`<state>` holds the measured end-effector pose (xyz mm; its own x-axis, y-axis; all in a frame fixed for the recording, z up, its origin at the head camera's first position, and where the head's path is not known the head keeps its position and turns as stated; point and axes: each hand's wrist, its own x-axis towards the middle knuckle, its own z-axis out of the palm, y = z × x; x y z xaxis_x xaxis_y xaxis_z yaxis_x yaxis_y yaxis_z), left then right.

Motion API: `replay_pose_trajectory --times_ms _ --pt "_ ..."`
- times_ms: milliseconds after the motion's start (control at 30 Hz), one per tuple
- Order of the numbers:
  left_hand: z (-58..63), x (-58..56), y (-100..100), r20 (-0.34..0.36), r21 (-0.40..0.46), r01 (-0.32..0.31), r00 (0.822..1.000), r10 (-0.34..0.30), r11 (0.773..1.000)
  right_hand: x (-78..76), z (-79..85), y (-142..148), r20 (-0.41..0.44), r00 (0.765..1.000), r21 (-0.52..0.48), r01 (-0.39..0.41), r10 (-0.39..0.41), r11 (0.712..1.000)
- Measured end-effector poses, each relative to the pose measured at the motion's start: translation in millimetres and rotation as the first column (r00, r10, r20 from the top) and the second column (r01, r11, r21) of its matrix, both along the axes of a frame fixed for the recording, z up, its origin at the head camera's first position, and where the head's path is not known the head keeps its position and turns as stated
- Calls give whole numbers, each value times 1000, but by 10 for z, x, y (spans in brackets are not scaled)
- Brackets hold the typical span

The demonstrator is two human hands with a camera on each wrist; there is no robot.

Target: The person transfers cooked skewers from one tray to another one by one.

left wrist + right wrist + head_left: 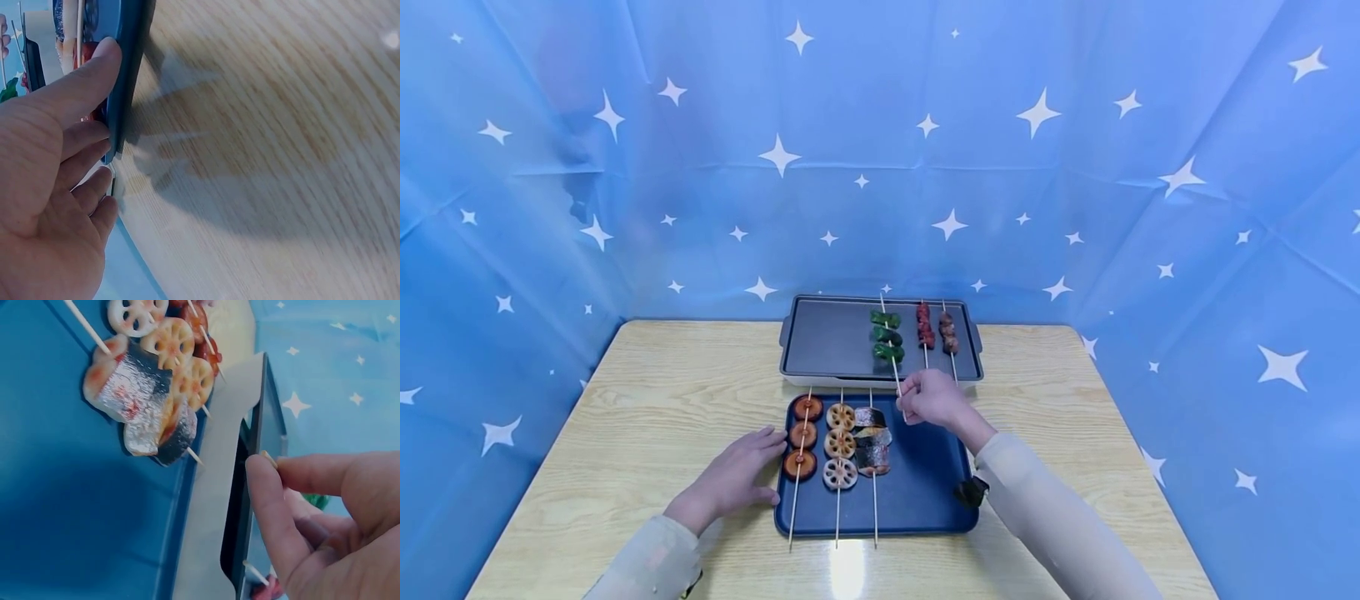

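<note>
My right hand [935,397] pinches the lower stick end of a green pepper skewer [887,353] between thumb and fingers. The pepper pieces are over the dark griddle [827,333]; whether they touch it, I cannot tell. In the right wrist view the stick's end pokes out of the fingertips. My left hand [730,477] touches the left rim of the blue tray [925,504], its fingers extended and its thumb at the edge. On that tray lie a mushroom-like skewer [802,435], a lotus root skewer [839,443] and a fish skewer [872,458].
A red meat skewer [925,327] and a brown meat skewer [949,333] lie on the griddle's right side, sticks pointing toward me. The griddle stands directly behind the tray on a wooden table [662,400]. A blue star-patterned cloth [865,100] hangs around the table.
</note>
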<state>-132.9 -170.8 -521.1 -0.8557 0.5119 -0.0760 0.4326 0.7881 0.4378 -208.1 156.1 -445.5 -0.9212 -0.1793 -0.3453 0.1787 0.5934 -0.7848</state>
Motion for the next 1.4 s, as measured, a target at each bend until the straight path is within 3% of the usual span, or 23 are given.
replay_pose_trajectory --times_ms 333,900,1167,1400 --pt "16 3 18 -5 -5 -1 1000 1 1000 250 -119 24 43 995 -77 -86 89 993" --pt "25 1 25 -9 -11 4 1000 -4 1000 610 -305 213 103 971 -88 -206 215 975" --pt "11 10 36 -9 -8 2 1000 -2 1000 822 -449 320 119 961 -116 -237 251 964" --pt "36 19 35 -8 -5 -7 1000 6 1000 945 -453 379 142 958 -128 -233 250 964"
